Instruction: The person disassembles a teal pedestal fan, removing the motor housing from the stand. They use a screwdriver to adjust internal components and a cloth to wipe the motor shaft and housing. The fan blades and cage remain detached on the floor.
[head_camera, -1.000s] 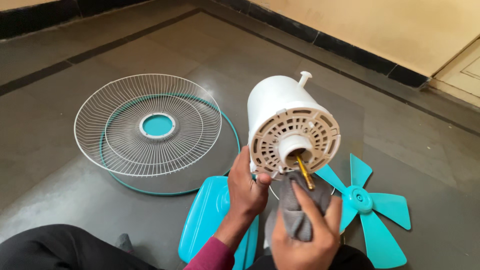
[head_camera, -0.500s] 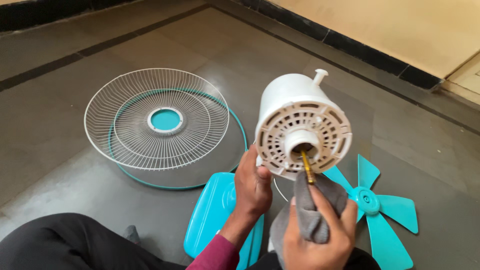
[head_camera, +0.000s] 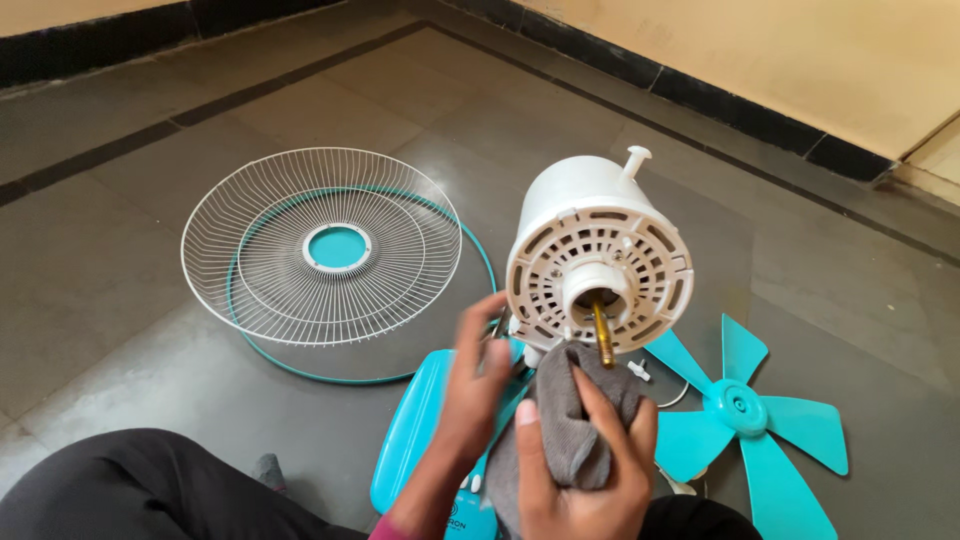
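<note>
1. Motor housing (head_camera: 598, 262) stands tilted above the teal base (head_camera: 415, 430), brass shaft (head_camera: 603, 335) pointing down.
2. Right hand (head_camera: 575, 455) fingers clamp a grey cloth (head_camera: 565, 420) just under the shaft.
3. Left hand (head_camera: 478, 385) braces the housing; blurred fingers, cannot tell their grip.
4. Advice: keep the housing steady and wrap the cloth fully.
5. Grille (head_camera: 320, 245) left, blade (head_camera: 745, 410) right.

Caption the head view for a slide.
Right hand presses a grey cloth below the brass shaft of a white fan motor; left hand steadies it.

Bare hands (head_camera: 475, 385); magenta sleeve cuff (head_camera: 385, 528) on left; black trousers (head_camera: 140, 490), grey sock (head_camera: 268, 468).
</note>
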